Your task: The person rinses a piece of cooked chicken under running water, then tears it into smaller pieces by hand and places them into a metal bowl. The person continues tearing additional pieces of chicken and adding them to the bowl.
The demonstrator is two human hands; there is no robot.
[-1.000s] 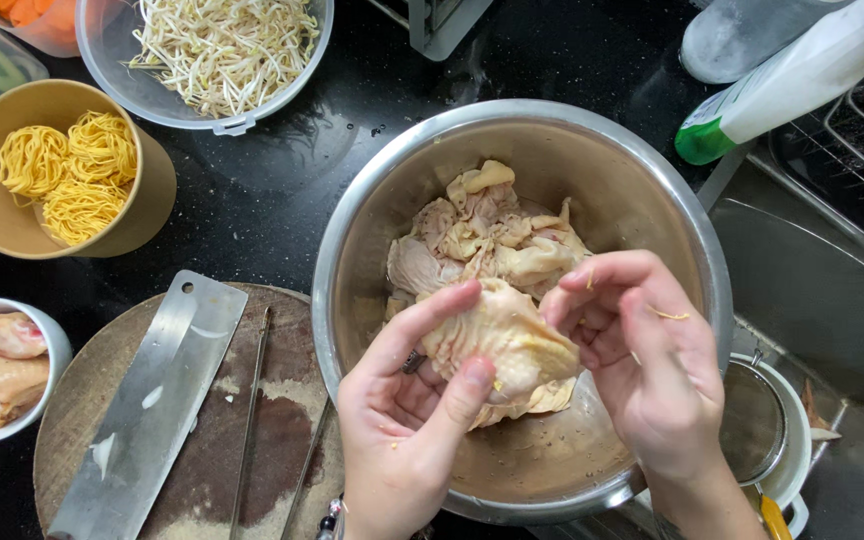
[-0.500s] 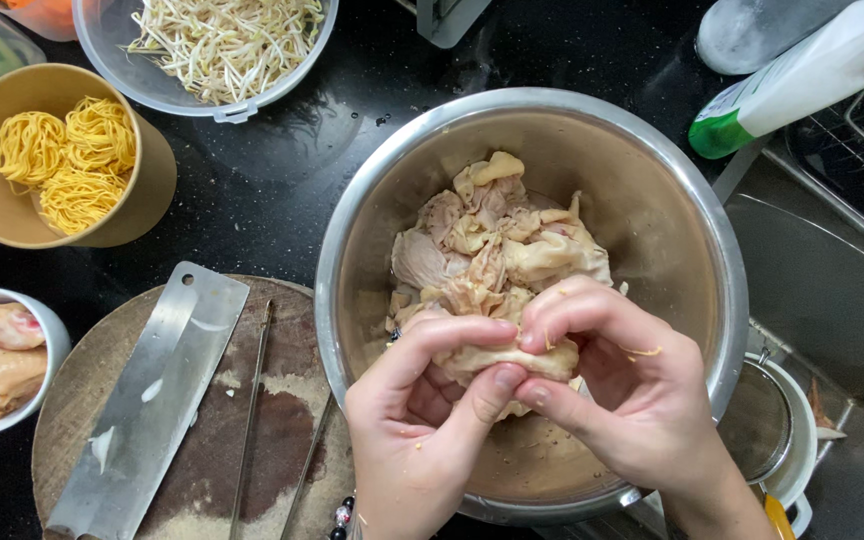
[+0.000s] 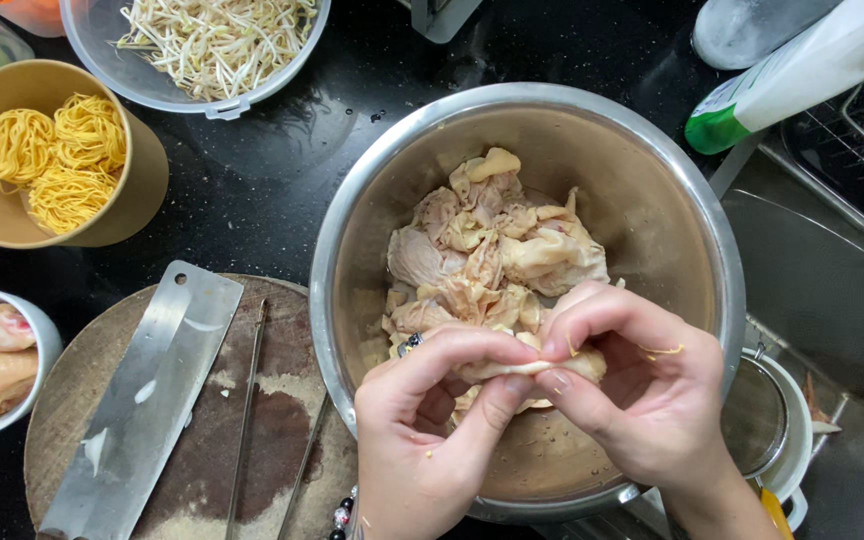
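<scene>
Here, both hands' fingers pinching a chicken piece (image 3: pixel 512 368), low inside steel bowl (image 3: pixel 672 200) rim.

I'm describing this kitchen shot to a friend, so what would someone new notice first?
First the big steel bowl at centre, heaped with pale raw chicken skin pieces, where the left hand and right hand pinch one piece between fingertips. Next, the cleaver lying on the round wooden board at lower left. Above it, a tan bowl of yellow noodles and a clear bowl of bean sprouts.
</scene>
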